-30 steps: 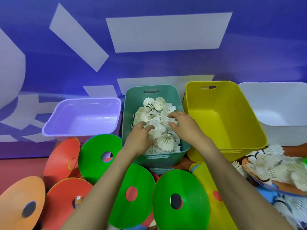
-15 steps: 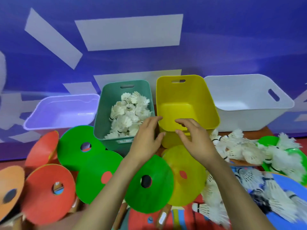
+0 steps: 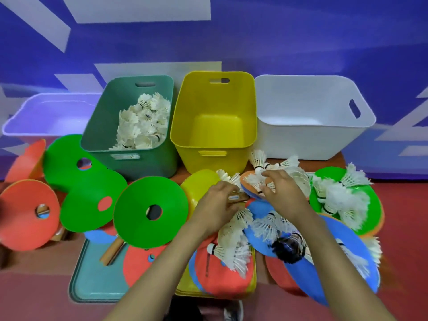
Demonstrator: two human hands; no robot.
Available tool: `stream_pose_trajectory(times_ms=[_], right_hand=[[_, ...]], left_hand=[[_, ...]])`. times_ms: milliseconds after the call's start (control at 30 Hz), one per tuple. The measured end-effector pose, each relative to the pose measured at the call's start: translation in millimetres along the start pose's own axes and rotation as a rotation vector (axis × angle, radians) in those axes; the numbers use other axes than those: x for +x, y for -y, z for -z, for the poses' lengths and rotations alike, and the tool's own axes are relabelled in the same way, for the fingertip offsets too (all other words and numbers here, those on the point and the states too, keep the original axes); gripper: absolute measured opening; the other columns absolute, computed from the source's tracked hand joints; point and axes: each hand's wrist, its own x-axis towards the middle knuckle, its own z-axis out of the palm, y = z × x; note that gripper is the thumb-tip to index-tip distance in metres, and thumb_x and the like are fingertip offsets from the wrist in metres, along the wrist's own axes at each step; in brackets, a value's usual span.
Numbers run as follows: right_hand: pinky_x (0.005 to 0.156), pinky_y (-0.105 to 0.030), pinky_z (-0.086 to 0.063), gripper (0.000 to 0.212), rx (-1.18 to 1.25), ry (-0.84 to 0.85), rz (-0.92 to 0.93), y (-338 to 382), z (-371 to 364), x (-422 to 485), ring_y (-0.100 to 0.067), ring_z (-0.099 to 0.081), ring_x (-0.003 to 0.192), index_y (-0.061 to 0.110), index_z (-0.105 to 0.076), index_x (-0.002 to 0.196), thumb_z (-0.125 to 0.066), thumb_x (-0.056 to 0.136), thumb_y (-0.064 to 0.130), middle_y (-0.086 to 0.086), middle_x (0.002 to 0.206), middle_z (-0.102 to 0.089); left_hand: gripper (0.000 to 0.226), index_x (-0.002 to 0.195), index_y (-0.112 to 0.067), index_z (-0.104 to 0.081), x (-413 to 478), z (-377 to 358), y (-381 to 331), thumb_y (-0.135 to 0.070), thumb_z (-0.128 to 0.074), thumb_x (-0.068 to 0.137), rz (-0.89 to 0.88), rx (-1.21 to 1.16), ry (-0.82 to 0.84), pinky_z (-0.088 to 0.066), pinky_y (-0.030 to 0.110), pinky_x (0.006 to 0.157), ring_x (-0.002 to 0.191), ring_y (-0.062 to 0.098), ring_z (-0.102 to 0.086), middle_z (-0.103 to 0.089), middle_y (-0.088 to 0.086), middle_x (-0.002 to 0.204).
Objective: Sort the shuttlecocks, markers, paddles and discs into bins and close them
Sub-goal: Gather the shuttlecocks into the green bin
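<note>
In front of the yellow bin (image 3: 214,126), the left hand (image 3: 217,206) is closing on a paddle handle (image 3: 237,197) while the right hand (image 3: 281,193) is pinching shuttlecocks (image 3: 254,180) lying on that paddle. Lifting the paddle is likely risking spilling them onto the worktop (image 3: 405,205), short of the green bin (image 3: 129,126).

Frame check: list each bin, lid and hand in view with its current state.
Green bin: open, partly filled with shuttlecocks.
Yellow bin: open, empty.
White bin: open, no contents visible.
Lilac bin: open, looks empty.
Teal lid: flat on the floor, under discs.
Left hand: fingers closed around a wooden paddle handle.
Right hand: fingers pinching shuttlecocks in the loose pile.
</note>
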Motion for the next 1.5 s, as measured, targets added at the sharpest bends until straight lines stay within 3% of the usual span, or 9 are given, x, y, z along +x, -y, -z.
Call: stream_pose_trajectory(times_ms=[233, 300, 400, 500, 667, 867, 1000, 1267, 1500], right_hand=[[0.104, -0.035, -0.033, 0.039, 0.024, 0.094, 0.067, -6.2, -16.1, 13.3, -0.027, -0.036, 0.129, 0.011, -0.048, 0.132, -0.049, 0.095, 0.021, -0.012, 0.138, -0.042], [0.103, -0.033, -0.032, 0.039, 0.045, 0.076, 0.078, -4.9, -17.6, 21.7, -0.026, -0.036, 0.128, 0.011, -0.048, 0.133, -0.049, 0.094, 0.018, -0.011, 0.137, -0.042], [0.103, -0.036, -0.034, 0.045, 0.02, 0.086, 0.06, -2.6, -19.0, 37.0, -0.027, -0.032, 0.13, 0.014, -0.043, 0.136, -0.05, 0.091, 0.012, -0.008, 0.144, -0.036], [0.099, -0.04, -0.038, 0.045, -0.117, 0.145, 0.037, 0.7, -18.7, 48.7, -0.028, -0.033, 0.128, 0.016, -0.043, 0.136, -0.052, 0.091, 0.014, -0.007, 0.142, -0.036], [0.089, -0.039, -0.043, 0.029, -0.258, 0.085, 0.022, 0.2, -14.5, 53.6, -0.03, -0.045, 0.115, 0.01, -0.057, 0.116, -0.055, 0.088, 0.005, -0.012, 0.121, -0.049], [0.071, -0.03, -0.035, 0.012, -0.062, -0.059, 0.064, 6.6, 2.9, 39.2, -0.028, -0.05, 0.098, 0.008, -0.061, 0.096, -0.054, 0.087, 0.005, -0.011, 0.105, -0.055], [0.073, -0.032, -0.038, 0.01, 0.067, -0.172, 0.155, 23.5, 19.1, 20.8, -0.027, -0.052, 0.095, 0.008, -0.061, 0.093, -0.054, 0.087, 0.008, -0.011, 0.102, -0.055], [0.076, -0.033, -0.043, 0.005, 0.188, -0.308, 0.401, 83.5, 35.9, 12.7, -0.02, -0.052, 0.09, 0.013, -0.06, 0.091, -0.056, 0.089, 0.013, -0.002, 0.095, -0.057], [0.074, -0.043, -0.048, 0.004, 0.206, -0.326, 0.5, 164.2, 11.4, 57.2, -0.025, -0.055, 0.087, 0.011, -0.061, 0.086, -0.061, 0.084, 0.007, -0.006, 0.091, -0.059]], left_hand=[[0.047, 0.13, -0.02, -0.053, 7.1, -30.9, 0.7, -0.041, -0.056, 0.088, 0.051, 0.497, 0.099, -0.006, 0.045, 0.116, 0.144, 0.027, -0.008, -0.028, 0.008, 0.147], [0.041, 0.116, -0.018, -0.066, 9.9, -37.9, 0.0, -0.041, -0.063, 0.082, 0.081, 0.547, 0.071, -0.012, 0.051, 0.115, 0.142, 0.032, -0.019, -0.041, 0.011, 0.14], [0.024, 0.074, -0.022, -0.077, 16.1, -41.7, -0.9, -0.036, -0.082, 0.056, 0.127, 0.634, 0.053, -0.031, 0.057, 0.103, 0.126, 0.037, -0.047, -0.063, 0.012, 0.115], [0.014, 0.067, -0.021, -0.076, 18.5, -41.2, -0.8, -0.027, -0.081, 0.055, 0.079, 0.639, -0.014, -0.03, 0.058, 0.103, 0.125, 0.037, -0.048, -0.065, 0.011, 0.112], [0.013, 0.063, -0.01, -0.071, 14.7, -31.9, 0.7, -0.021, -0.078, 0.066, -0.004, 0.553, -0.132, -0.029, 0.055, 0.106, 0.125, 0.039, -0.048, -0.062, 0.017, 0.118], [0.014, 0.076, -0.009, -0.066, 1.4, -9.0, 1.9, -0.022, -0.061, 0.08, -0.017, 0.376, -0.361, -0.038, 0.047, 0.105, 0.121, 0.034, -0.049, -0.061, 0.011, 0.112], [0.021, 0.08, -0.011, -0.064, -3.9, 15.4, 3.5, -0.028, -0.052, 0.085, 0.039, 0.217, -0.494, -0.035, 0.032, 0.095, 0.109, 0.026, -0.049, -0.059, 0.005, 0.103], [0.017, 0.088, -0.015, -0.062, -15.1, 73.3, 20.9, -0.028, -0.051, 0.091, 0.151, 0.054, -0.629, -0.044, 0.035, 0.072, 0.085, 0.02, -0.053, -0.06, 0.0, 0.089], [0.011, 0.091, -0.013, -0.061, -10.8, 139.7, 77.5, -0.019, -0.052, 0.094, 0.192, -0.083, -0.751, -0.045, 0.033, 0.073, 0.076, 0.019, -0.058, -0.062, 0.002, 0.09]])
